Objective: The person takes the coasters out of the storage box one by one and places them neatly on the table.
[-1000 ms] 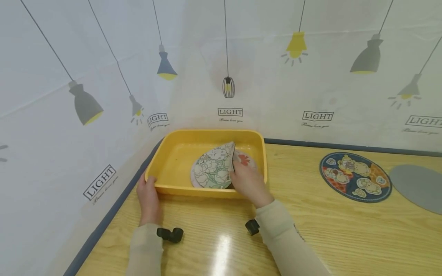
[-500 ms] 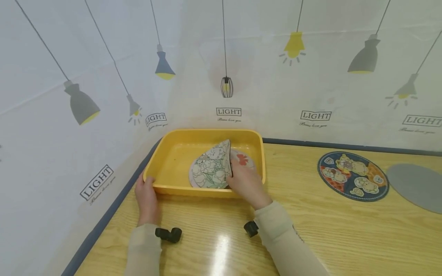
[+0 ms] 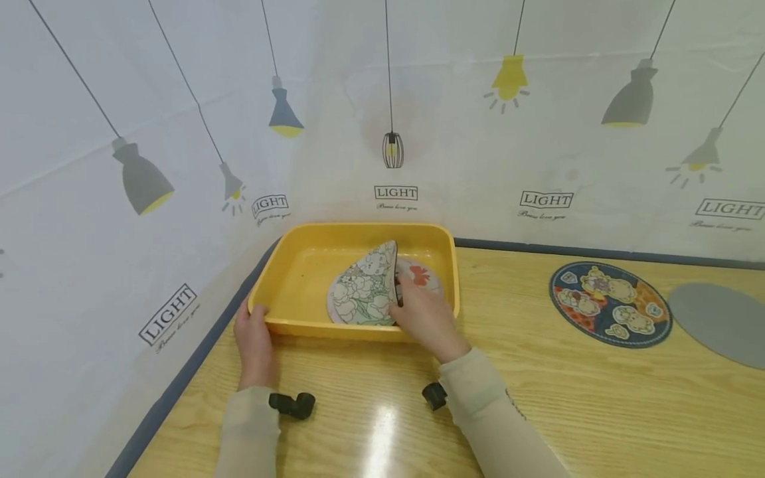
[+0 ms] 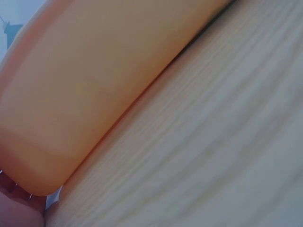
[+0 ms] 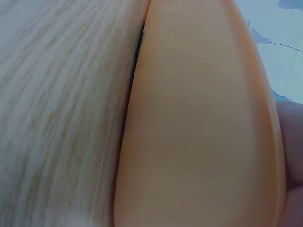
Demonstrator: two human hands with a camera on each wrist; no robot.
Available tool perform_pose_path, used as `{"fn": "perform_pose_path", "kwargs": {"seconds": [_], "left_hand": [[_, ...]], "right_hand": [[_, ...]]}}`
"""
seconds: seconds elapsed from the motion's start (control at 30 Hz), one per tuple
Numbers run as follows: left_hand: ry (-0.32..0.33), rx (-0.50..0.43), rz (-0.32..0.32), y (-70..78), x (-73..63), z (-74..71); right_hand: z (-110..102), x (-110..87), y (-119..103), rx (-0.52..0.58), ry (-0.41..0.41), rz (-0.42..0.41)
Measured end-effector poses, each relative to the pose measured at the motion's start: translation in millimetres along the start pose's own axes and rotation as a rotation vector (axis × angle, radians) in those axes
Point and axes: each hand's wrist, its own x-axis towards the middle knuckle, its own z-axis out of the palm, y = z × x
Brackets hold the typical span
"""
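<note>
In the head view, a yellow plastic tray (image 3: pixel 297 279) stands on the wooden table against the wall. My left hand (image 3: pixel 254 345) grips its front left corner, thumb over the rim and fingers outside. Inside the tray, my right hand (image 3: pixel 427 315) holds the raised right edge of a round mat (image 3: pixel 361 292) printed with pale flowers and animals. That mat is bent upward to a point, its left part down in the tray. Beneath it shows another round mat (image 3: pixel 421 273) with a red bow. The right fingertips are hidden behind the tray wall and mat.
To the right on the table (image 3: pixel 508 398) lie a dark blue round mat (image 3: pixel 612 305) with bear pictures and a plain grey round mat (image 3: pixel 723 324). A wall sheet (image 3: pixel 478 153) printed with lamps closes off the back and left. Black wrist cameras (image 3: pixel 293 405) sit at both cuffs.
The view has shifted slightly over the last second. Both hands keep their places, and the top mat's raised edge stands slightly further left.
</note>
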Motion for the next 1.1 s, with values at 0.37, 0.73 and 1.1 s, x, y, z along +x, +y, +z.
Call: {"fn": "perform_pose_path", "kwargs": {"seconds": [0.37, 0.73, 1.1], "left_hand": [[-0.013, -0.003, -0.005, 0.6, -1.5, -1.5], [-0.009, -0.031, 0.001, 0.4, -2.9, -0.7], [-0.010, -0.009, -0.008, 2.3, -3.2, -0.2]], "right_hand": [[1.0, -0.5, 0.3, -0.021, 0.018, -0.026], [-0.5, -2.8, -0.7, -0.002, 0.013, -0.030], [-0.3, -1.3, 0.7, 0.017, 0.016, -0.005]]}}
